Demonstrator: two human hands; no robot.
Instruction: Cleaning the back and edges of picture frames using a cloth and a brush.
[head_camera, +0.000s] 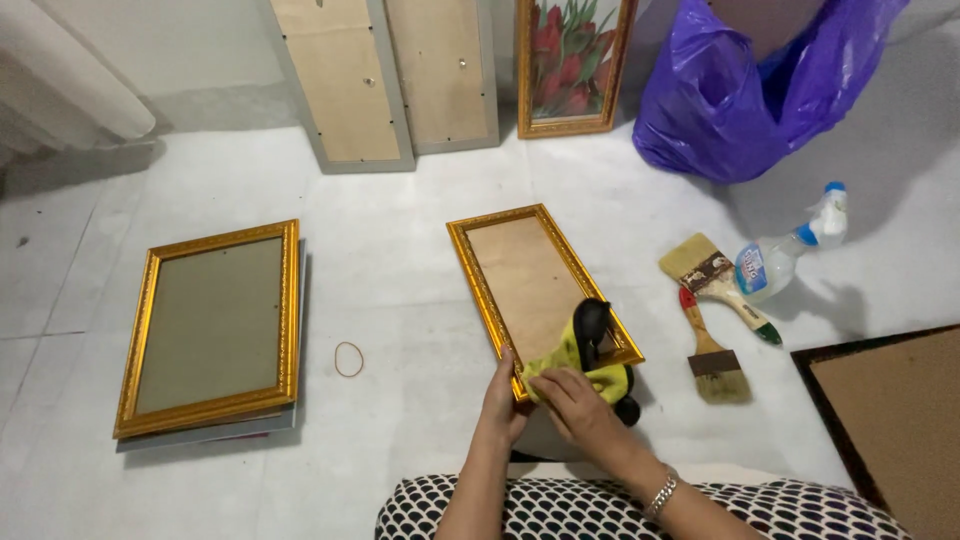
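Observation:
A narrow gold picture frame (500, 290) with a brown board inside lies on the white floor in front of me. My left hand (500, 400) rests on its near left corner, fingers against the gold edge. My right hand (572, 400) presses a yellow and black cloth (590, 350) onto the frame's near edge, holding the cloth bunched under its fingers. A silver bracelet sits on my right wrist.
A larger gold frame (215, 330) lies to the left, a rubber band (348, 359) between the frames. Two paint brushes (712, 350) and a spray bottle (790, 250) lie at the right, a dark-framed board (890, 420) beyond. Frames and a purple bag (750, 90) stand at the back.

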